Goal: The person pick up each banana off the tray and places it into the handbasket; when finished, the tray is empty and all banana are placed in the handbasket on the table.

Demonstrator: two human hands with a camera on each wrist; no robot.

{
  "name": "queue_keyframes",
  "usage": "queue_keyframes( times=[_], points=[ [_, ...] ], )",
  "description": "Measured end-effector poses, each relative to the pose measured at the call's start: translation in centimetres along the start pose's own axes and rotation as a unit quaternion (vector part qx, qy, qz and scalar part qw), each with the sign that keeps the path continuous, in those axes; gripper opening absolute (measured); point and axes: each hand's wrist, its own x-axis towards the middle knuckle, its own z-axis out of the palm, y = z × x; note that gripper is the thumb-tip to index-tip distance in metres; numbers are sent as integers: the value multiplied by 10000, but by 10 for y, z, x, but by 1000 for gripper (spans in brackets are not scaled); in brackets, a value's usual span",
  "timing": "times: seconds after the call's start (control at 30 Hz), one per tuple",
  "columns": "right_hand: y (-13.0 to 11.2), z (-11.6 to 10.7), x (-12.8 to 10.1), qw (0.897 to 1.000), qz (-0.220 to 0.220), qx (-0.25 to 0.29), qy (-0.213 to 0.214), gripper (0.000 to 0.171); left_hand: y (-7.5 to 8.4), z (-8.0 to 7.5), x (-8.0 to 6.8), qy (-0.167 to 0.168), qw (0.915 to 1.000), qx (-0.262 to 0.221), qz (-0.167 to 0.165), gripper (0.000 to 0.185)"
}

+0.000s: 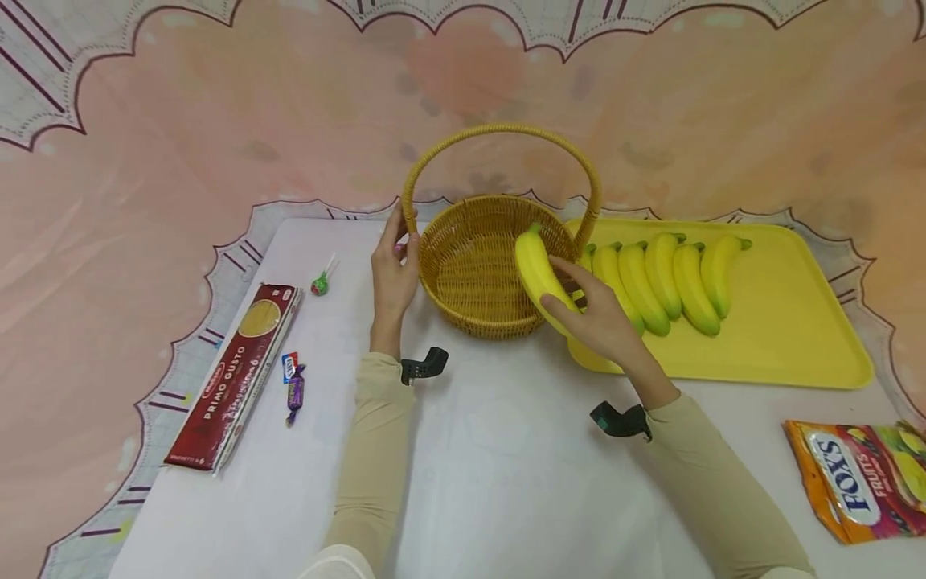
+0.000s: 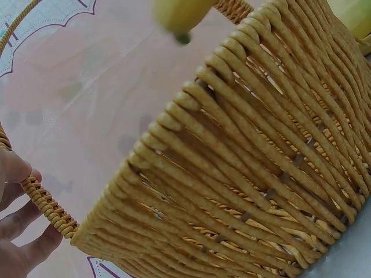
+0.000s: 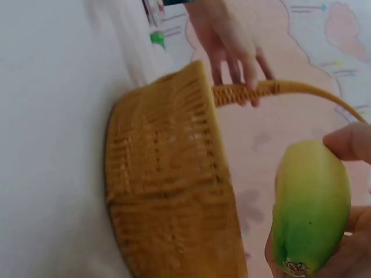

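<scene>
A round wicker basket [image 1: 486, 328] with a tall arched handle stands on the white table, its inside bare in the head view. My left hand [image 1: 394, 277] grips the handle's left base, fingers and thumb curled about it in the left wrist view, where the woven wall [image 2: 249, 150] fills much of the picture. Over the basket's right rim, my right hand [image 1: 608, 322] holds a yellow banana [image 1: 537, 269] between thumb and fingers, stem up. Its green lower end [image 3: 310, 214] faces the right wrist camera. Several more bananas [image 1: 640, 289] lie in a row on a yellow tray [image 1: 788, 322].
Left of the basket lie a lollipop [image 1: 320, 284], a purple wrapped candy [image 1: 295, 394], a small red-and-blue wrapped piece [image 1: 290, 367] and a long red pasta packet [image 1: 235, 378]. An orange Fox's candy bag [image 1: 857, 482] lies at the near right. Patterned cloth [image 1: 289, 121] hangs behind the table.
</scene>
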Motion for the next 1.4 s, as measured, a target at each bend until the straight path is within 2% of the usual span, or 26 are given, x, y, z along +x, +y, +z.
queue_keyframes(
  times=[0.23,0.47,0.67,0.8,0.9,0.97,1.03,1.07,1.17,1.3,1.4],
  points=[
    [-13,27,52,9980,601,150,-89,64,-2,4,-1,-35,10000,-49,61,51],
    [-12,62,90,9900,1230,-362,-582,66,-2,7,-2,-83,9999,-108,-44,50],
    [-12,89,107,9872,1247,-457,-888,72,-2,9,-1,-105,9999,-38,-81,51],
    [-11,100,112,9854,1144,-673,-1064,78,-1,11,-1,-100,9998,-196,-16,51],
    [-11,100,109,9848,1055,-815,-1109,79,10,10,-3,-116,9996,-244,-17,50],
    [-11,94,103,9869,933,-824,-1027,74,19,9,-6,-142,9996,-244,-79,50],
    [-9,85,93,9908,703,-806,-833,66,18,8,-7,-149,9996,-196,-137,51],
    [-8,80,87,9932,580,-755,-672,61,20,8,-8,-159,9996,-201,-154,51],
    [0,61,66,9985,48,-531,-81,46,14,7,-8,-153,9995,-259,-89,51],
    [14,35,41,9958,-527,-139,733,33,22,2,-9,-179,9994,-282,-10,50],
    [27,17,27,9913,-614,259,1133,31,28,-3,-11,-196,9995,-266,9,50]
  ],
)
